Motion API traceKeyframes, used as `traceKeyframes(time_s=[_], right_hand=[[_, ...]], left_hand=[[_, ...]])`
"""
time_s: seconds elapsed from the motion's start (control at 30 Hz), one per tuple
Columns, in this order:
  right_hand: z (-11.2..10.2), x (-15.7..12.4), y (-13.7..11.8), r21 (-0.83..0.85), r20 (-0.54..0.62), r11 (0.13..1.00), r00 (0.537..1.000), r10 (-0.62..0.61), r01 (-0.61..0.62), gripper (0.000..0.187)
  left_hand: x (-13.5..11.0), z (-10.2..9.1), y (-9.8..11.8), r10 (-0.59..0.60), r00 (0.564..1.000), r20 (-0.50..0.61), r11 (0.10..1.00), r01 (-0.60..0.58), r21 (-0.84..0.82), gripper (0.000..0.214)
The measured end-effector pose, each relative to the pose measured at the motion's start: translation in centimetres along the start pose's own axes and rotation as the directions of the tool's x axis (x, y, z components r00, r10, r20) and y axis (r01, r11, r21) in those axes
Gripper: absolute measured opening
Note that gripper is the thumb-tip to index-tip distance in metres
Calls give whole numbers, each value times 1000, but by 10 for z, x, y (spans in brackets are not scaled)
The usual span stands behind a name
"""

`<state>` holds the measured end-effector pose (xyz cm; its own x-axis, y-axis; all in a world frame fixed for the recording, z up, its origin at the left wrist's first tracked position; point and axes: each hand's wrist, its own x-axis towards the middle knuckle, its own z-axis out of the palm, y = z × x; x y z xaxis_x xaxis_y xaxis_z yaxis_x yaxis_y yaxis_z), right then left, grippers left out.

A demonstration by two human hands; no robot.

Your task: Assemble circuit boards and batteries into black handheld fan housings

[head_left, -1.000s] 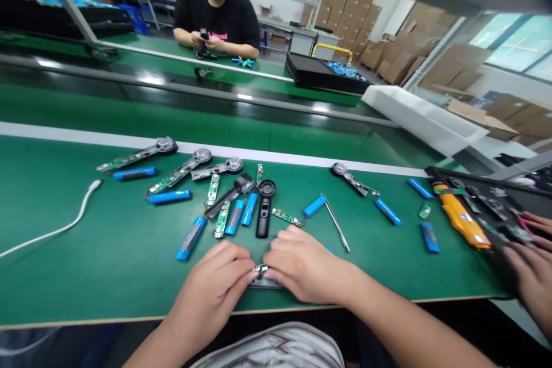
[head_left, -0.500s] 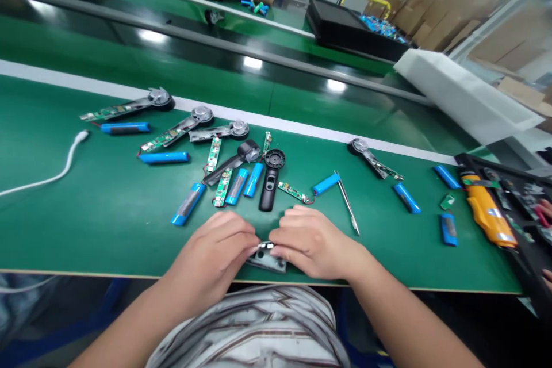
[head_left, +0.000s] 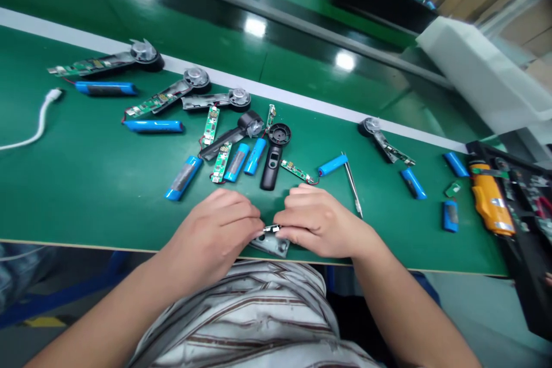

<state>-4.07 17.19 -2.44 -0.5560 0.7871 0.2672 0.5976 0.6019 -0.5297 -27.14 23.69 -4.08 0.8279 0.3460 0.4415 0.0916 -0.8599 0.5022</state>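
From the head camera: at the near edge of the green table (head_left: 86, 201), my left hand (head_left: 211, 236) and right hand (head_left: 321, 221) close in from either side on a small metal part (head_left: 271, 230) resting on a grey plastic housing (head_left: 271, 247). Both hands are narrow and curled, and they appear to pinch the metal part between them. The housing lies straight ahead of my body, with neither hand clearly nearer. Its long axis runs across the table, close to parallel with the edge, its right end angled slightly toward me. The metal part's long axis runs the same way. Just beyond my hands lie a black plastic handle (head_left: 271, 168), blue cylindrical cells (head_left: 254, 156) and a screwdriver (head_left: 352, 192).
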Motion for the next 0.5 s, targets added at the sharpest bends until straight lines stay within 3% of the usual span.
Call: traceKeyframes(time_s=[0.5], right_hand=[[0, 0, 1, 4, 68, 1000, 998, 9, -9, 51]], left_hand=[[-2, 1, 2, -44, 999, -12, 999, 44, -3, 16]])
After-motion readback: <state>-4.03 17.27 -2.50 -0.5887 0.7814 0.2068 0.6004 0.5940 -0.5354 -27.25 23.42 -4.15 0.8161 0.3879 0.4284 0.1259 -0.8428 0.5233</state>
